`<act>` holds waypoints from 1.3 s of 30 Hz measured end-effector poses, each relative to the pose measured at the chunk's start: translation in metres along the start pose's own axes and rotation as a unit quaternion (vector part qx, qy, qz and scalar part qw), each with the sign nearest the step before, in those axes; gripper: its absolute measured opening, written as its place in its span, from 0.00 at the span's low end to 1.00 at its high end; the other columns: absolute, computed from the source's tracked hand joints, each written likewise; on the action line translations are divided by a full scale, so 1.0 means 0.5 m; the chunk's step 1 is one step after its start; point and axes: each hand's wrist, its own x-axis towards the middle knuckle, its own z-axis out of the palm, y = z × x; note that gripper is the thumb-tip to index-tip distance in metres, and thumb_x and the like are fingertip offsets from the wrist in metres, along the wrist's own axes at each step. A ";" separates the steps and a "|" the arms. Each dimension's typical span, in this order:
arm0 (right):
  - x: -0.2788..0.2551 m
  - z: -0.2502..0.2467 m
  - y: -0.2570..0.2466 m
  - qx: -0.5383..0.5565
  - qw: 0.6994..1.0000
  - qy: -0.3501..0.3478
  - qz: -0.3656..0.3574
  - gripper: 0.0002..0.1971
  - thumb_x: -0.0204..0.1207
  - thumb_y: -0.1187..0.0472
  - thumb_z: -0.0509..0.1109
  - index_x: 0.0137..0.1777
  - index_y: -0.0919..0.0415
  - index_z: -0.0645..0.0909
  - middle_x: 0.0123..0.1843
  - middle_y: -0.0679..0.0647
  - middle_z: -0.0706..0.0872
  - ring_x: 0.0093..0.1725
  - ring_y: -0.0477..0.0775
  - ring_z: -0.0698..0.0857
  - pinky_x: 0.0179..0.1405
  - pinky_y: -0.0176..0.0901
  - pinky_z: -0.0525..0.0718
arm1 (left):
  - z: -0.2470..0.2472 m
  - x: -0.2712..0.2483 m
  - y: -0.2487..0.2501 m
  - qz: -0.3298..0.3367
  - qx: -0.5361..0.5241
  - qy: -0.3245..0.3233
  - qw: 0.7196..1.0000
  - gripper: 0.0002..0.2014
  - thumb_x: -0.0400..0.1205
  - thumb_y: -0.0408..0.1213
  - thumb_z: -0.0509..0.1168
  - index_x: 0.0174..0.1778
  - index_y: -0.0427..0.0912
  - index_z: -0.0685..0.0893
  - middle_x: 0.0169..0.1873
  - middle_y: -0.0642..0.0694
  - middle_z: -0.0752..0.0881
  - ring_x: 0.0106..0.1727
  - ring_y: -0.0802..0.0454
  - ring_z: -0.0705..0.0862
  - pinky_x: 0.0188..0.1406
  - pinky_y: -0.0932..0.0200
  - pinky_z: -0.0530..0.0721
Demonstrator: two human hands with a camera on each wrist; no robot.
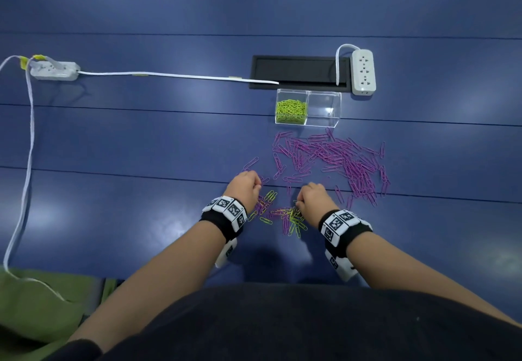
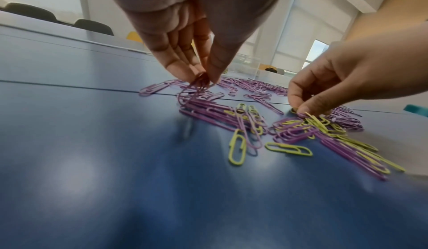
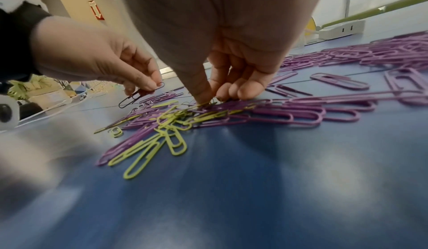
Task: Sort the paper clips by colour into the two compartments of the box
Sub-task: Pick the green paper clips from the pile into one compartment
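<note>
A clear two-compartment box (image 1: pixel 336 112) stands at the far side of the blue table. Its left compartment holds yellow-green paper clips (image 1: pixel 291 110); the right one looks bare. In front of the box, purple paper clips (image 1: pixel 339 160) lie spread out. Between my hands sits a small mixed pile (image 1: pixel 282 215) of purple and yellow-green clips. My left hand (image 2: pixel 205 78) pinches a purple paper clip (image 2: pixel 199 85) just above the table. My right hand (image 3: pixel 213 95) is curled down onto the mixed pile, its thumb and fingertips pinching a yellow-green paper clip (image 3: pixel 203 104).
A black recessed cable hatch (image 1: pixel 296 71) lies behind the box, with a white power strip (image 1: pixel 363 72) at its right end. A second power strip (image 1: pixel 53 71) and its white cable (image 1: pixel 169 75) run along the left. Green cloth (image 1: pixel 34 304) covers the near-left corner.
</note>
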 end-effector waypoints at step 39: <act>-0.047 -0.040 0.059 0.170 0.984 -0.007 0.054 0.04 0.75 0.61 0.71 0.41 0.56 0.78 0.34 0.48 0.80 0.34 0.48 0.78 0.38 0.38 0.73 | 0.068 -0.002 0.014 0.094 0.158 -0.040 0.982 0.11 0.84 0.31 0.58 0.62 0.37 0.75 0.61 0.39 0.77 0.63 0.42 0.73 0.62 0.52 0.73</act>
